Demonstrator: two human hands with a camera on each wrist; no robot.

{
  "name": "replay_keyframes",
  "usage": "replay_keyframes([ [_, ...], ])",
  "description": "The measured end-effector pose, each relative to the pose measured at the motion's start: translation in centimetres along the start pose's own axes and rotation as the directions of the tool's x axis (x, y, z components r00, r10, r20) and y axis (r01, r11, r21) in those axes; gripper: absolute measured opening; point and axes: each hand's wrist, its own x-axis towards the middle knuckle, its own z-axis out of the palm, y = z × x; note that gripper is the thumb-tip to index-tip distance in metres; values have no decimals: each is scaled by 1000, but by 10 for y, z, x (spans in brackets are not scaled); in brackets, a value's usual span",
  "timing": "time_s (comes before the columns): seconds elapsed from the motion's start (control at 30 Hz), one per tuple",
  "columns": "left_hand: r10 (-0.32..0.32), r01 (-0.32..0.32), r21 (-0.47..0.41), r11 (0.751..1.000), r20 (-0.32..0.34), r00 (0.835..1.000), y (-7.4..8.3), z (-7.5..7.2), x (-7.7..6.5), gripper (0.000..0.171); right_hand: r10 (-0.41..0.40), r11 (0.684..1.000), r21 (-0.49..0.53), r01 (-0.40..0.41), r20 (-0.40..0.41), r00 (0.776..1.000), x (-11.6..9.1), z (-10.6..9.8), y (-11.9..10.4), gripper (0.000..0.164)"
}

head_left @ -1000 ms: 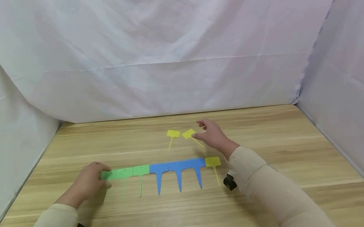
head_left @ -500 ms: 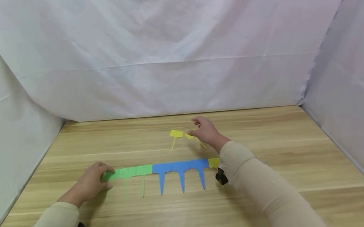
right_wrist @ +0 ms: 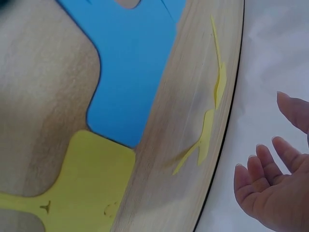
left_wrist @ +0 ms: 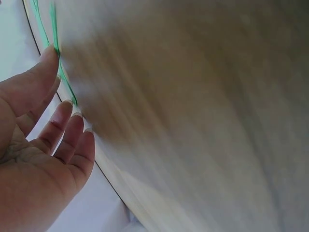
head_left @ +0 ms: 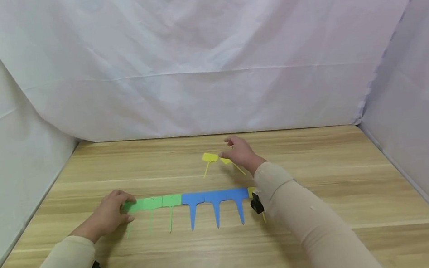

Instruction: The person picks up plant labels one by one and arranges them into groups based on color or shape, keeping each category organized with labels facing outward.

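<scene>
Plant labels, T-shaped with flat heads and thin stems, lie in a row on the wooden table. At the row's left end my left hand [head_left: 109, 213] rests its relaxed fingers at the leftmost green label [head_left: 132, 206]; the left wrist view shows thumb and fingertips [left_wrist: 65, 104] along its edge. Blue labels [head_left: 215, 196] fill the middle. A yellow label [right_wrist: 99, 179] ends the row, partly covered by my right sleeve. My right hand [head_left: 242, 154], fingers loosely spread and holding nothing, hovers over a loose yellow label [head_left: 226, 160]. Another yellow label [head_left: 210, 157] lies left of it.
A white cloth [head_left: 195, 54] hangs behind the wooden table [head_left: 183, 266] and along both sides. Black wrist cameras [head_left: 256, 203] sit under both sleeves. Bare wood lies in front of the row.
My right hand has shifted left, over the right loose yellow label, and its sleeve now covers part of the row's yellow label. The left hand stays at the green end. The view drifts slightly.
</scene>
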Motion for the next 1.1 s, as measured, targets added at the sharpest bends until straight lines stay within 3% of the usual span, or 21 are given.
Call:
replay_keyframes([
  [0.47,25,-25,6,1000,-13,1000,4,0,-1,36,24,992,-121,-26,-14,1000,9,6,3,58],
  [0.8,19,-19,-4,1000,-5,1000,5,0,-2,36,13,959,-284,-16,-10,1000,17,18,1,61],
  [1.1,16,-16,-17,1000,-1,1000,5,1,-4,36,4,931,-364,0,10,1000,11,30,-7,65],
])
